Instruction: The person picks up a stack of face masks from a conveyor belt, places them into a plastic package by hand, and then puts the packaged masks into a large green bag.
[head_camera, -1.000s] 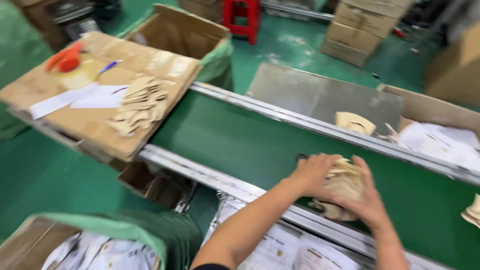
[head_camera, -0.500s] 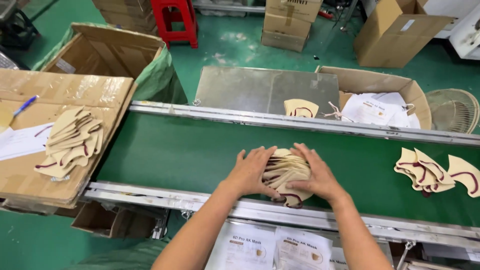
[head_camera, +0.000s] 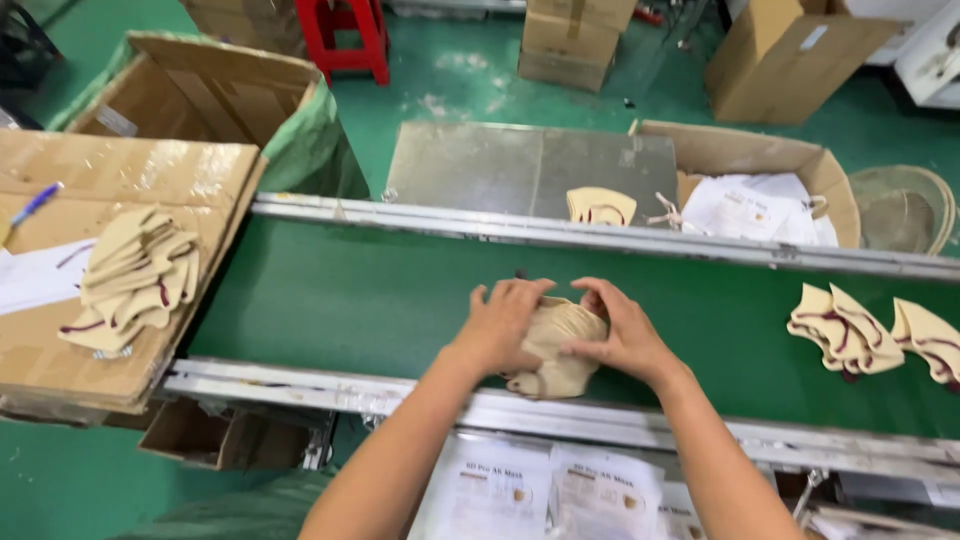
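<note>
While both hands are closing around it, left hand and right hand are squaring a beige stack of curved fabric pieces on the green conveyor belt; one stack is lying sorted on cardboard, more pieces waiting on the belt to the right.

A second ago my hands gripped the stack off to my right; now it sits straight ahead on the belt. My left hand has slid on top of it, my right hand cups its side, and the pieces look, I think, more bunched.
</note>
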